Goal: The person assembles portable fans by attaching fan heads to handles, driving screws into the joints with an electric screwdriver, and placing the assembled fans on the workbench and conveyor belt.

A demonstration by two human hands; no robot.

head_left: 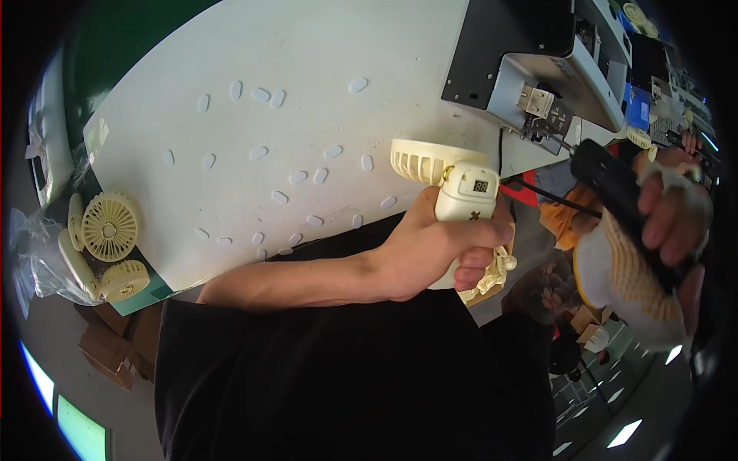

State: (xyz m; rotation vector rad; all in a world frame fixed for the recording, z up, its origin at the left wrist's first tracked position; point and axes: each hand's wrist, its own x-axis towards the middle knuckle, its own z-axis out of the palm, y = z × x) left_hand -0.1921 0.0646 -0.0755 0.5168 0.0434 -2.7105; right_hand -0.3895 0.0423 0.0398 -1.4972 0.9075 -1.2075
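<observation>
- Gripping cream handheld fan [459, 201] over table's near edge, with closed fingers of left hand [430, 250]; covering much of lower handle.
- Clasping black tool [607, 173] in blurred right hand [673, 227]; hard to tell exact finger placement.
- Partly hidden behind left hand: cream parts [496, 278].
- Open on white table [415, 46]: space between scattered pale ovals [332, 151] and machine [503, 69].

So my left hand [434, 244] is gripping a cream handheld fan [461, 201], and my partly gloved right hand [667, 230] is holding a chunky black tool [611, 180]. Little pale ovals [298, 177] are just lying around on the white table [369, 46].
</observation>
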